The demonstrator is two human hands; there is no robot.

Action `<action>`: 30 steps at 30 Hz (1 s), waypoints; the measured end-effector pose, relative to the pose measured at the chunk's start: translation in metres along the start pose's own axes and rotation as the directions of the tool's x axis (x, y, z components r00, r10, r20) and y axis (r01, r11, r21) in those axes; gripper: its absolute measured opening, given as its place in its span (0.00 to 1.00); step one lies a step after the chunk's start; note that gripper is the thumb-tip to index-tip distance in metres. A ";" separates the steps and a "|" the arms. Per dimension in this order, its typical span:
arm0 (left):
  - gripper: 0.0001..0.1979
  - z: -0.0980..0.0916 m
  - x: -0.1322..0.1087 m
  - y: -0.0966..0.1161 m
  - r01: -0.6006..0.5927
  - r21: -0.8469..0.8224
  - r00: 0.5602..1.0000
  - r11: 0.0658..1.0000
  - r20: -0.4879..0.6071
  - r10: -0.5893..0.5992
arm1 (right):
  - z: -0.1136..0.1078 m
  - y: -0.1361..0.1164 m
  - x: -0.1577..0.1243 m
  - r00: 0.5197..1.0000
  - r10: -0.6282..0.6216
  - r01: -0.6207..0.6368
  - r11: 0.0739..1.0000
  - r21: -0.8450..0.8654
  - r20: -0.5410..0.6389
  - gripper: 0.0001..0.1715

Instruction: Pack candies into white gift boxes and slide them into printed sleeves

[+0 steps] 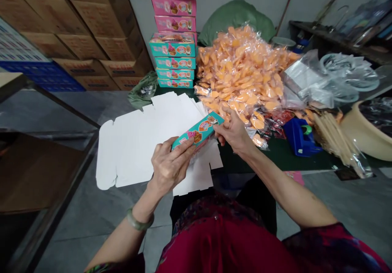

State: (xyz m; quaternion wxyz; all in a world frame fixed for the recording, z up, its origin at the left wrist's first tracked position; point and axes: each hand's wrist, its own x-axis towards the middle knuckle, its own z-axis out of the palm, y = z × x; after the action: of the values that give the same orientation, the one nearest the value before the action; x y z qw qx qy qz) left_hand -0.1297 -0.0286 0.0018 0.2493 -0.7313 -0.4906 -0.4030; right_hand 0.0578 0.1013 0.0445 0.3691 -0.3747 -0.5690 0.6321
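A teal printed carton (200, 130) is held up at a slant between both hands, above white flat cardboard blanks (134, 146). My left hand (171, 160) wraps round its lower left end, fingers lying across the printed side. At the upper right end, my right hand (234, 132) pinches the carton's edge between thumb and fingers. What is inside the carton does not show. Just behind my right hand lies a heap of orange pieces in clear plastic bags (241, 72).
Stacked pink boxes (174, 6) and teal boxes (176, 63) stand at the back. Brown cartons (79, 23) are piled at left. On the right are a blue tape dispenser (298, 138), a bundle of wooden sticks (335, 136), a beige basin (364, 130) and clear bags (309, 81).
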 end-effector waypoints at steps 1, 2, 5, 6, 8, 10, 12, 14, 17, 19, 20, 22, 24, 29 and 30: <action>0.25 0.000 0.000 0.000 0.003 0.002 1.000 1.000 0.002 -0.003 | 0.002 0.001 0.000 0.998 0.041 -0.040 0.999 0.014 -0.039 0.45; 0.25 0.000 0.000 0.000 0.002 0.006 1.000 1.000 0.003 -0.002 | 0.004 0.001 0.001 0.993 0.099 -0.096 0.995 0.040 -0.067 0.39; 0.23 -0.001 0.001 0.001 -0.011 0.014 1.000 1.000 -0.003 0.011 | 0.010 0.000 0.006 0.941 0.333 -0.324 0.937 0.131 -0.055 0.19; 0.23 -0.001 0.001 0.002 -0.014 0.015 1.000 1.000 -0.005 0.014 | 0.012 -0.001 0.009 0.919 0.393 -0.384 0.913 0.142 -0.043 0.20; 0.22 -0.001 0.002 0.001 -0.016 0.018 1.000 1.000 -0.001 0.016 | 0.015 0.001 0.012 0.900 0.432 -0.422 0.897 0.127 -0.056 0.25; 0.21 -0.001 0.003 0.001 -0.023 0.018 1.000 1.000 0.008 0.023 | 0.017 0.006 0.013 0.931 0.359 -0.349 0.929 0.125 -0.064 0.29; 0.20 -0.001 0.003 -0.001 -0.028 0.016 0.999 0.999 0.017 0.028 | 0.019 0.017 0.011 0.977 0.212 -0.199 0.958 0.209 -0.039 0.32; 0.18 -0.001 0.004 -0.002 -0.024 0.017 1.000 1.000 0.020 0.023 | 0.023 0.033 0.006 0.997 0.072 -0.060 0.940 0.336 -0.022 0.33; 0.16 -0.003 0.002 -0.002 0.001 0.002 1.000 1.000 0.003 -0.001 | 0.032 0.061 -0.005 0.999 0.050 -0.037 0.905 0.424 -0.021 0.38; 0.16 -0.004 0.001 -0.002 0.027 -0.013 1.000 1.000 0.002 -0.027 | 0.033 0.075 -0.012 0.989 0.137 -0.104 0.906 0.409 -0.053 0.42; 0.16 -0.004 0.000 -0.002 0.041 -0.015 0.999 0.999 0.007 -0.041 | 0.030 0.079 -0.016 0.980 0.179 -0.134 0.914 0.383 -0.083 0.43; 0.16 0.000 -0.002 -0.002 0.067 0.000 0.998 0.998 -0.010 -0.067 | 0.009 0.078 -0.022 0.964 0.185 -0.131 0.954 0.269 -0.189 0.38; 0.17 0.007 -0.003 -0.002 0.103 0.024 0.994 0.994 -0.028 -0.102 | -0.034 0.066 -0.029 0.928 0.039 -0.022 0.999 0.049 -0.370 0.24; 0.17 0.027 0.000 0.001 0.144 0.061 0.989 0.988 -0.040 -0.141 | -0.199 0.014 -0.057 0.596 -0.351 -0.111 0.855 -0.507 -0.722 0.10; 0.17 0.029 0.001 0.001 0.133 0.070 0.990 0.989 -0.048 -0.129 | -0.227 0.006 -0.063 0.573 -0.341 -0.185 0.832 -0.523 -0.745 0.12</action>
State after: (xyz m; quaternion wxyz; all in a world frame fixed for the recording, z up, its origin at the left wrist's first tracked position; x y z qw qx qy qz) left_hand -0.1184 -0.0068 -0.0137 0.2596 -0.6789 -0.5465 -0.4160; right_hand 0.2886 0.1454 0.0257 0.4934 -0.6843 -0.5063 0.1785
